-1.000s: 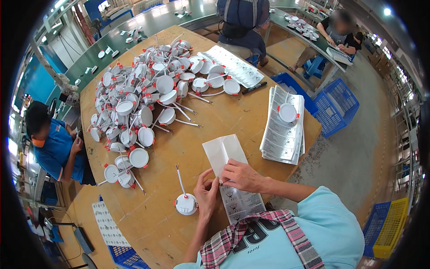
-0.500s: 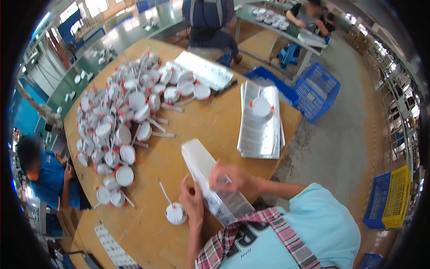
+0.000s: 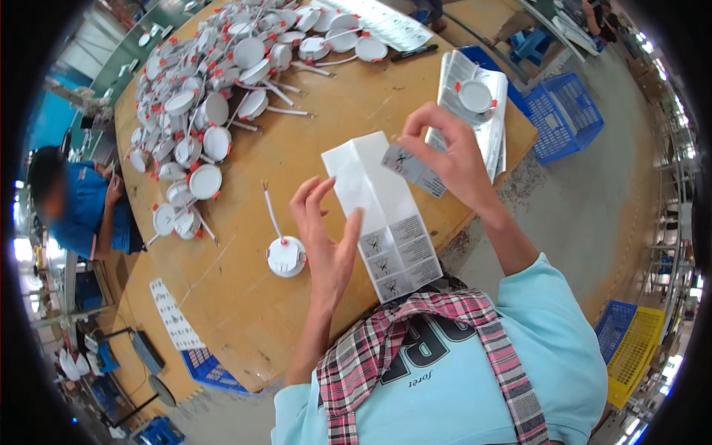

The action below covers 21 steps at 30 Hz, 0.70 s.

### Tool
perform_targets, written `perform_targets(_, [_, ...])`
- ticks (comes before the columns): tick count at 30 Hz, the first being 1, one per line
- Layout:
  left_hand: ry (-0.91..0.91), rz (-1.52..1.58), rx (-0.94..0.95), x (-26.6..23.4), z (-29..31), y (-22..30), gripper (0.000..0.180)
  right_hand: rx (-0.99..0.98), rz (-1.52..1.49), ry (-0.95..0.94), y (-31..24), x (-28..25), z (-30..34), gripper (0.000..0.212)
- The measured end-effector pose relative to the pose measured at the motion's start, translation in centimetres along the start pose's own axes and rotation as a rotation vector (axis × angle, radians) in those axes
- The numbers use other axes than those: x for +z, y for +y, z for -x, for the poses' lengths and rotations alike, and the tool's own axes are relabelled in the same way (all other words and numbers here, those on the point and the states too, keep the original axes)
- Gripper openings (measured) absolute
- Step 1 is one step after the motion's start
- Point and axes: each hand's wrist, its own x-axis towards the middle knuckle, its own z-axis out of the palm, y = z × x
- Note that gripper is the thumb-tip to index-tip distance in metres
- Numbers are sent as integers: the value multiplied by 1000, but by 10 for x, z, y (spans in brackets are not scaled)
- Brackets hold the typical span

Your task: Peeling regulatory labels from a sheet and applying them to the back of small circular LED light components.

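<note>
A silver printed label (image 3: 414, 172) is pinched between the thumb and forefinger of my right hand (image 3: 456, 159), lifted over the table's right part. Below and left of it lies a long label sheet (image 3: 371, 185), creased lengthwise, with bare backing at its far end and several printed labels at its near end. My left hand (image 3: 324, 233) is beside the sheet's left edge, fingers apart, with nothing in it. Left of that hand a round white downlight (image 3: 286, 257) rests on the tabletop, its short cable pointing away from me.
A heap of white downlights with red clips (image 3: 215, 107) covers the far left of the wooden table (image 3: 245, 311). At the right, one downlight (image 3: 475, 96) sits on stacked label sheets (image 3: 495, 141). Blue crates (image 3: 564, 119) stand beyond the edge. A co-worker (image 3: 74, 200) is at the left.
My right hand has moved up and right, away from the sheet, with a label in its fingers. My left hand has spread its fingers. The whole view has shifted.
</note>
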Motion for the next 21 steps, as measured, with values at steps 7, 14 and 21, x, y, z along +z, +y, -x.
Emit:
perform_targets(7, [-308, 591, -228, -10, -2, 0, 26, -129, 66, -358, -26, 43, 10, 21])
perform_targets(14, [-60, 994, -460, -33, 17, -16, 18, 206, -74, -583, -5, 40, 21, 27])
perform_targets(21, [188, -323, -18, -61, 35, -43, 69, 357, -80, -531, 12, 50, 11, 18])
